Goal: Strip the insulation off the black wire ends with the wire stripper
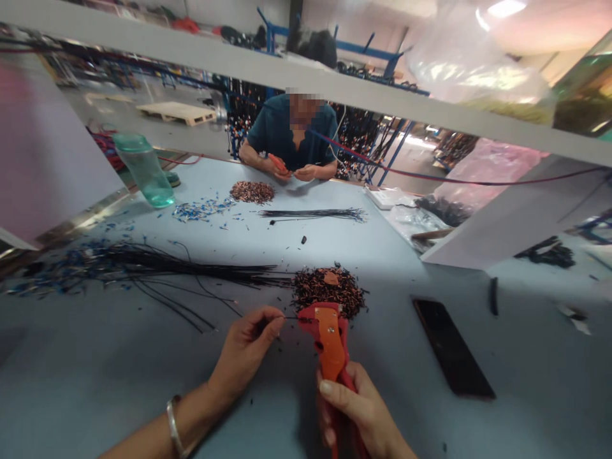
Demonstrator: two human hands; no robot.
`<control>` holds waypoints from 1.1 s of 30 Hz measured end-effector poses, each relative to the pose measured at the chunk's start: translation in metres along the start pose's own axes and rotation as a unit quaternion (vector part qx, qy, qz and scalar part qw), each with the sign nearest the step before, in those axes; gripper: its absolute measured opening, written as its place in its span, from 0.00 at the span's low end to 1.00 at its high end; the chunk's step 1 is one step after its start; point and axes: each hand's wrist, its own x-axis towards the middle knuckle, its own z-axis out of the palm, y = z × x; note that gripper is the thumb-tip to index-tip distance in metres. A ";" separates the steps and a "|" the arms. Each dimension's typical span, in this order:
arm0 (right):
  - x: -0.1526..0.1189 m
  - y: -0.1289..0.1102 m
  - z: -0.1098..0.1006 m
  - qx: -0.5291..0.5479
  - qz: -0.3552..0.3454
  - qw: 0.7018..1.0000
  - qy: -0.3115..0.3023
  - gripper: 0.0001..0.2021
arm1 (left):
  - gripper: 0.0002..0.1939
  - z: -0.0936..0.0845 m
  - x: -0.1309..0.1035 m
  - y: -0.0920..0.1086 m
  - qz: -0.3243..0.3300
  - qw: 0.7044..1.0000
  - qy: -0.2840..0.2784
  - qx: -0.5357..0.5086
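Observation:
My right hand (351,405) is wrapped round the handles of a red and orange wire stripper (329,341), its head pointing away from me. My left hand (253,341) pinches a thin black wire (291,317) between thumb and fingertips. The wire's end reaches the jaws of the stripper; how deep it sits cannot be seen. Just beyond the tool lies a heap of short black and copper-coloured offcuts (310,290). A bundle of long black wires (215,273) stretches leftward from this heap across the grey table (143,395).
A dark phone (454,347) lies at right. Loose blue-tipped pieces (62,268) cover the left side. Across the table a co-worker (291,140) holds an orange tool, near another offcut pile (252,191) and wire bundle (313,215). A green bottle (146,172) stands far left; a white beam (239,64) crosses above.

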 end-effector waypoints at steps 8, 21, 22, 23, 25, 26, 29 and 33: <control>-0.004 -0.012 0.000 0.036 0.010 0.998 -0.055 0.20 | 0.10 -0.002 -0.001 -0.003 0.002 0.999 -0.048 -0.007; -0.002 -0.008 0.000 -0.005 0.029 0.998 -0.051 0.21 | 0.09 -0.002 -0.002 -0.004 0.024 0.999 -0.048 -0.003; -0.002 -0.005 0.000 -0.011 0.025 0.999 -0.041 0.21 | 0.09 -0.001 -0.002 -0.004 0.023 0.999 -0.048 -0.003; -0.001 -0.001 0.000 -0.019 0.020 0.999 -0.037 0.22 | 0.09 -0.001 -0.002 -0.004 0.021 0.999 -0.048 -0.002; 0.000 0.005 -0.001 -0.035 0.015 0.999 -0.031 0.23 | 0.10 -0.001 -0.002 -0.004 0.015 0.999 -0.050 0.001; 0.001 0.008 -0.001 -0.044 0.011 0.999 -0.027 0.24 | 0.10 -0.001 -0.002 -0.005 0.012 0.999 -0.052 0.001; 0.001 0.010 -0.002 -0.055 0.001 0.998 -0.020 0.24 | 0.09 0.000 -0.003 -0.005 0.001 0.998 -0.065 -0.011; -0.001 0.004 -0.004 -0.037 -0.010 0.999 -0.007 0.23 | 0.10 0.001 -0.002 -0.005 -0.005 0.996 -0.084 -0.013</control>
